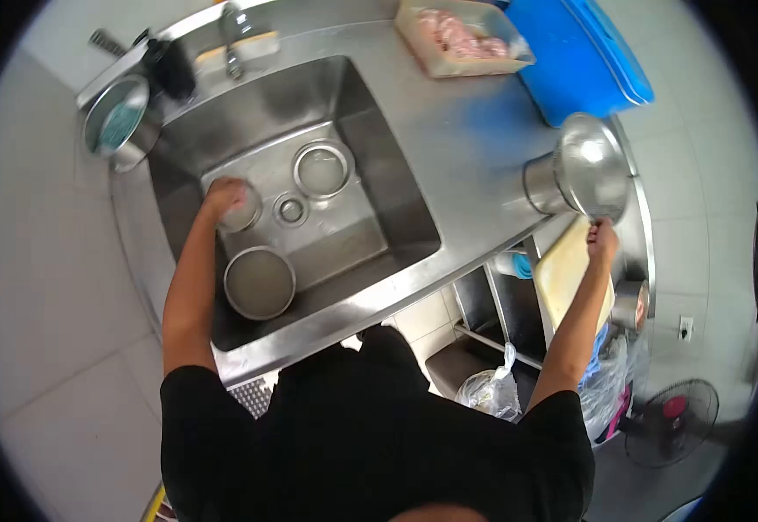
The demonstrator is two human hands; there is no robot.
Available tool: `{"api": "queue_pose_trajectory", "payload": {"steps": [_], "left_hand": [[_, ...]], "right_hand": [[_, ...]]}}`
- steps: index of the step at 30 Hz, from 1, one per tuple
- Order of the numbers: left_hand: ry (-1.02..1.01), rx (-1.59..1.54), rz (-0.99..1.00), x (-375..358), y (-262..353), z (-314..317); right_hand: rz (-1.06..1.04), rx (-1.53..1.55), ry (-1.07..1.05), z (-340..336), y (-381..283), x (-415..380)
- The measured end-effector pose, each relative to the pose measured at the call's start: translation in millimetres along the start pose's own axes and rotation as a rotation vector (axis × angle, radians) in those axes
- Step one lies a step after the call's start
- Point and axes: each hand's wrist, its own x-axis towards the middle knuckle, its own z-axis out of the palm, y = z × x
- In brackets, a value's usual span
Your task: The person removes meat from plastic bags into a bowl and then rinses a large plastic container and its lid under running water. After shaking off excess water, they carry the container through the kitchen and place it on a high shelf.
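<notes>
My left hand [227, 197] reaches into the sink with its fingers closed at the rim of a small round metal bowl [244, 217]. What the fingertips hold is blurred. Two more round metal containers with cloudy liquid are in the sink: one at the back [321, 170] and a larger one [260, 284] at the front left. On the right, my right hand [603, 240] is closed on the near edge of a round, shiny metal bowl-shaped piece [595, 165]. That piece is tilted beside a metal pot [543, 184] on the counter and partly covers it.
A plastic tub [431, 56] of pinkish raw meat stands at the back, beside a blue plastic bin [562, 52]. A faucet [233, 61] and a metal pot with a teal item [122, 126] line the sink's far side. A cutting board [562, 277] leans below the counter's right end.
</notes>
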Motion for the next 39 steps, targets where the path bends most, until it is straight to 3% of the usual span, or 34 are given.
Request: {"api": "queue_pose_trajectory", "payload": {"steps": [2, 3, 5, 7, 8, 10, 12, 14, 17, 23, 26, 29, 32, 34, 38, 39], "left_hand": [[0.013, -0.106, 0.009, -27.1, 5.1, 34.2], [0.069, -0.044, 0.02, -41.9, 20.2, -32.7], [0.029, 0.019, -0.004, -50.3, 16.3, -22.2], [0.037, -0.028, 0.004, -48.4, 3.5, -19.4], [0.047, -0.034, 0.007, -54.4, 2.5, -19.9], [0.072, -0.043, 0.008, -69.8, 1.9, -19.0], [0.144, -0.175, 0.054, -91.4, 8.2, -14.5], [0.149, -0.146, 0.055, -106.6, 5.0, -17.4], [0.182, -0.159, 0.067, -136.4, 8.0, -11.8], [0.24, -0.193, 0.081, -150.5, -0.2, -12.9], [0.257, -0.196, 0.057, -141.9, -2.1, -7.2], [0.238, -0.19, 0.024, -123.3, 3.8, 9.8], [0.201, -0.202, 0.018, -97.5, 4.4, 26.8], [0.191, -0.223, 0.036, -82.9, 14.7, 36.0], [0.245, -0.151, 0.138, -54.3, 73.1, 58.4], [0.226, -0.165, 0.156, -44.6, 89.3, 63.7]], "right_hand": [[-0.125, -0.031, -0.02, 4.8, -49.4, -26.3], [-0.132, 0.055, -0.079, 57.5, -17.0, -88.7], [-0.193, 0.001, -0.147, 86.4, -50.1, -139.5], [-0.173, -0.048, -0.357, 121.3, -53.7, -157.7], [-0.187, -0.245, -0.351, 150.9, -56.4, -186.3], [-0.344, -0.362, -0.524, 213.7, -34.8, -228.1], [-0.297, -0.304, -0.792, 276.7, 14.1, -242.8], [-0.101, -0.273, -0.84, 331.7, 54.3, -279.9], [-0.129, -0.401, -0.873, 391.7, 130.1, -287.2], [0.191, -0.561, -0.801, 422.1, 190.5, -279.7], [0.286, -0.397, -0.744, 431.1, 226.3, -262.0], [0.315, -0.42, -0.727, 418.3, 226.5, -255.4], [0.473, -0.454, -0.82, 393.1, 192.2, -257.3], [0.152, -0.966, -1.142, 379.1, 160.1, -263.7], [0.046, -0.629, -1.385, 373.4, 111.0, -268.2], [-0.193, -0.498, -1.36, 378.3, 85.9, -270.2]]}}
